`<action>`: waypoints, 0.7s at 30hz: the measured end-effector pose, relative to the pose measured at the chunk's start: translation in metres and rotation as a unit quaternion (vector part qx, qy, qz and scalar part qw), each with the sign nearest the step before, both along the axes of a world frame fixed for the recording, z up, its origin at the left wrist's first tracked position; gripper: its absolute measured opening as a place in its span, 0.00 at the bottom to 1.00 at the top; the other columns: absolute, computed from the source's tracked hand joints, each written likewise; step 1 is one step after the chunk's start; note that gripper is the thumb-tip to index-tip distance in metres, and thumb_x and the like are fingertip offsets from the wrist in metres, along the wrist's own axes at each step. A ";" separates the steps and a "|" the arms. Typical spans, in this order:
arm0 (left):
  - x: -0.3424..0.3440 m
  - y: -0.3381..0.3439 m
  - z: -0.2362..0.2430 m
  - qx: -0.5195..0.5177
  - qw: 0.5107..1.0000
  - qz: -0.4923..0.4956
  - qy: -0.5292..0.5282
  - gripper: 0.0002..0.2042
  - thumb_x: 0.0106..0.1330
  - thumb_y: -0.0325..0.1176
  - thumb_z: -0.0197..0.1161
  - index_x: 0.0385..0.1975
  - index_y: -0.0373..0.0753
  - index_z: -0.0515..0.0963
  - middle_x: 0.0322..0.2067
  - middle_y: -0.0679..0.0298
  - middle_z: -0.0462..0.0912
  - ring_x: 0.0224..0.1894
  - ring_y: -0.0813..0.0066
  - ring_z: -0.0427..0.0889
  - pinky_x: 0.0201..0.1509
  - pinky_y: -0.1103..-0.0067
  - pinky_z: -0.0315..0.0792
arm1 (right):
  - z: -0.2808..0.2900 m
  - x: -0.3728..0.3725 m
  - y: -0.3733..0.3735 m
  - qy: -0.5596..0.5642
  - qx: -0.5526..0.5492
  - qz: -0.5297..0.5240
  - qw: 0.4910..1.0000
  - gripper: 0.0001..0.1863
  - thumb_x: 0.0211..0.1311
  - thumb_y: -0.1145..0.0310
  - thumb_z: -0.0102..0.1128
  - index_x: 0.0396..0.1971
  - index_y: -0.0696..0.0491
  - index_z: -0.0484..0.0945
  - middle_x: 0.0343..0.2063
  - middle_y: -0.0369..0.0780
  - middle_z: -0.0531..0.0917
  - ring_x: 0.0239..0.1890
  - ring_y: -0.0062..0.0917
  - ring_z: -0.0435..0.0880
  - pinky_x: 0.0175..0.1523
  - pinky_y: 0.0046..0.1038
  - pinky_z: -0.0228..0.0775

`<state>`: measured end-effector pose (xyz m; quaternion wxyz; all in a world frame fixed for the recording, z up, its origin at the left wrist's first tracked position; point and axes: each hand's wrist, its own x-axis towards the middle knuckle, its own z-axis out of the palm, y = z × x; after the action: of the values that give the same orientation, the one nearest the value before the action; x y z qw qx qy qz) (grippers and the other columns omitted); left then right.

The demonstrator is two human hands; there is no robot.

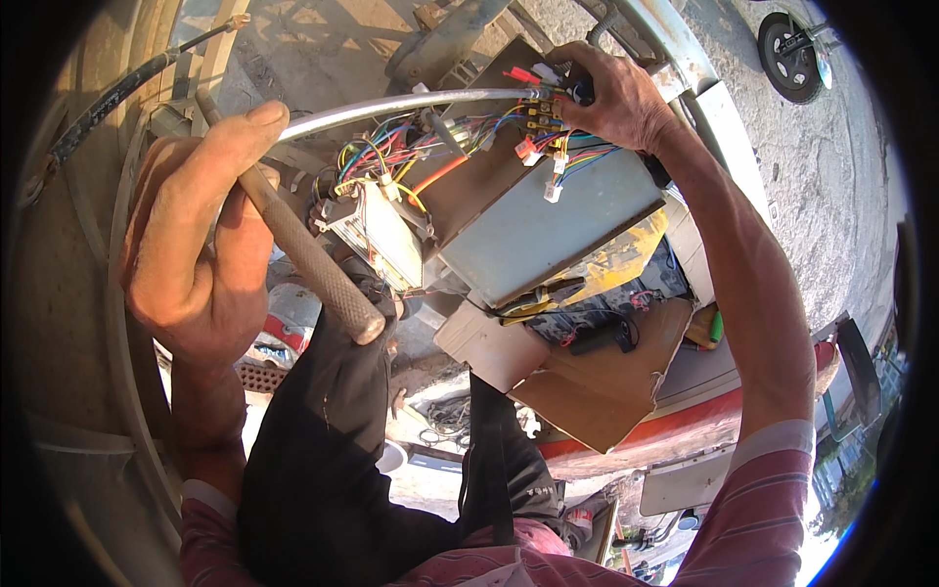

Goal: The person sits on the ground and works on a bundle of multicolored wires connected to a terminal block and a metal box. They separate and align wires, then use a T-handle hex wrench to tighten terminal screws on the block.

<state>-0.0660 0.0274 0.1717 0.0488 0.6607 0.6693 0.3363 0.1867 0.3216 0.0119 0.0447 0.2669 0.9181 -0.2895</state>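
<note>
My left hand (201,245) is closed around the knurled crossbar of a T-handle socket wrench (401,106). Its long shiny shaft reaches right, and the tip lies over a dark terminal block (544,117) with brass-coloured contacts. Right at that tip my right hand (616,98) has its fingers curled in; what they grip is mostly hidden, with something black showing between them. Coloured wires (391,152) run from the block to a finned silver controller box (377,235) on the left. White plugs (555,186) dangle from wires below the block.
Below the block is a grey metal box (548,225). Pliers (548,296) with yellow handles lie near a yellow panel (616,256). A torn cardboard piece (597,377) sits closer to me. On the left runs a metal frame (117,245); a wheel (788,59) stands far right.
</note>
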 end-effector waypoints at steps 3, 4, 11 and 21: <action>0.008 -0.003 -0.004 0.007 0.982 0.001 -0.191 0.25 0.71 0.42 0.66 0.57 0.26 0.79 0.48 0.49 0.87 0.47 0.62 0.84 0.57 0.71 0.76 | 0.001 0.000 0.000 -0.002 -0.004 -0.002 1.000 0.34 0.53 0.53 0.68 0.61 0.50 0.79 0.48 0.46 0.89 0.51 0.40 0.89 0.59 0.39 0.80; 0.005 -0.001 -0.004 0.014 0.978 -0.029 -0.206 0.25 0.71 0.43 0.64 0.57 0.25 0.79 0.47 0.49 0.87 0.48 0.61 0.84 0.57 0.70 0.77 | 0.001 0.000 0.000 -0.003 -0.005 -0.002 1.000 0.34 0.53 0.53 0.68 0.61 0.50 0.79 0.48 0.46 0.89 0.51 0.40 0.89 0.59 0.39 0.80; 0.007 -0.005 0.005 -0.025 0.985 -0.022 -0.170 0.15 0.67 0.34 0.65 0.46 0.28 0.80 0.41 0.53 0.85 0.45 0.65 0.81 0.57 0.69 0.73 | 0.001 0.000 -0.001 -0.003 -0.006 -0.005 1.000 0.34 0.53 0.54 0.68 0.61 0.50 0.79 0.49 0.45 0.89 0.52 0.39 0.89 0.60 0.39 0.80; 0.026 -0.001 0.005 -0.053 0.965 0.033 -0.254 0.13 0.57 0.21 0.63 0.44 0.31 0.77 0.39 0.60 0.77 0.42 0.72 0.74 0.58 0.74 0.68 | -0.002 0.002 0.001 0.005 -0.001 0.005 1.000 0.31 0.57 0.57 0.67 0.62 0.51 0.79 0.48 0.45 0.89 0.52 0.39 0.89 0.59 0.39 0.81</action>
<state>-0.0402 0.0265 0.1768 0.2415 0.5272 0.6734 0.4585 0.1886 0.3230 0.0102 0.0419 0.2607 0.9194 -0.2914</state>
